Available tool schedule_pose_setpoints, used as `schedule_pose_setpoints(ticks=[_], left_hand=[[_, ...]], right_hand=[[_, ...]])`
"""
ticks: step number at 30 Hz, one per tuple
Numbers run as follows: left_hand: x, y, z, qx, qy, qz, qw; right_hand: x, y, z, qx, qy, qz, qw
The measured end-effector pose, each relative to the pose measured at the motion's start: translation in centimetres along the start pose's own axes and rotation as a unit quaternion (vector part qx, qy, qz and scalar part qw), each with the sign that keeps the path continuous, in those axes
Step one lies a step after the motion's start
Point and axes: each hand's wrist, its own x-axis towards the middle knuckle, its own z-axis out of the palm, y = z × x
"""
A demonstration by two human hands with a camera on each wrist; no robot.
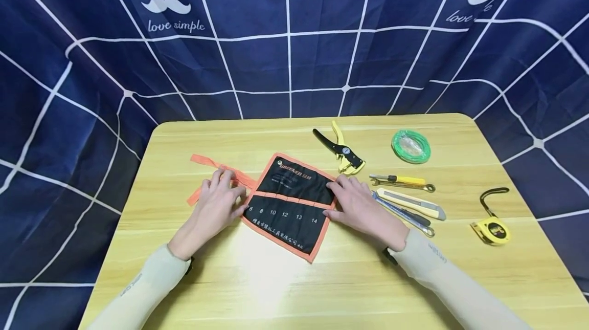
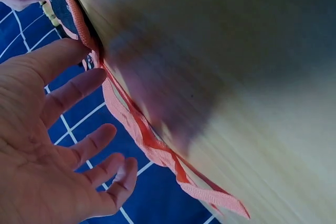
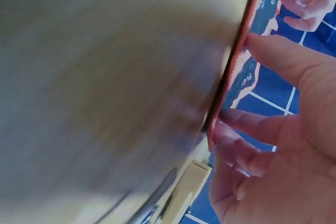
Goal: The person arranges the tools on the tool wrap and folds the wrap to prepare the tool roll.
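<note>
A black tool roll pouch (image 1: 294, 225) with orange trim lies flat and unfolded on the table, its pockets numbered along the front. Orange tie straps (image 1: 207, 160) trail from its left side. At the left edge, my left hand (image 1: 213, 204) rests with thumb and index fingertips touching the trim, the other fingers loosely spread. My right hand (image 1: 359, 207) touches the right edge; in the right wrist view its thumb (image 3: 273, 51) and fingers meet the orange border (image 3: 239, 59) at separate spots. The pouch's pockets look flat.
Right of the pouch lie a wire stripper (image 1: 345, 152), a yellow-handled screwdriver (image 1: 409, 180) beside a combination wrench (image 1: 429, 188), a utility knife (image 1: 409, 202), another wrench (image 1: 425, 228), a green wire coil (image 1: 421, 153) and a yellow tape measure (image 1: 491, 231). Dark blue curtains (image 1: 257, 64) surround the table.
</note>
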Motion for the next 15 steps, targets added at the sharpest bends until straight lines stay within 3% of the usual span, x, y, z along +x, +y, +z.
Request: schedule_pose_setpoints(ticks=[5, 10, 15], left_hand=[[0.1, 0.0, 0.2, -0.035, 0.002, -0.001, 0.9994], [0.6, 0.1, 0.5, -0.105, -0.030, -0.022, 0.9938], [0.6, 0.5, 0.2, -0.132, -0.063, -0.057, 0.9876]], right_hand=[[-0.1, 0.4, 0.2, 0.010, 0.033, -0.026, 0.999], [-0.3, 0.8, 0.0, 0.014, 0.040, -0.040, 0.998], [-0.4, 1.2, 0.0, 0.016, 0.042, -0.046, 0.998]])
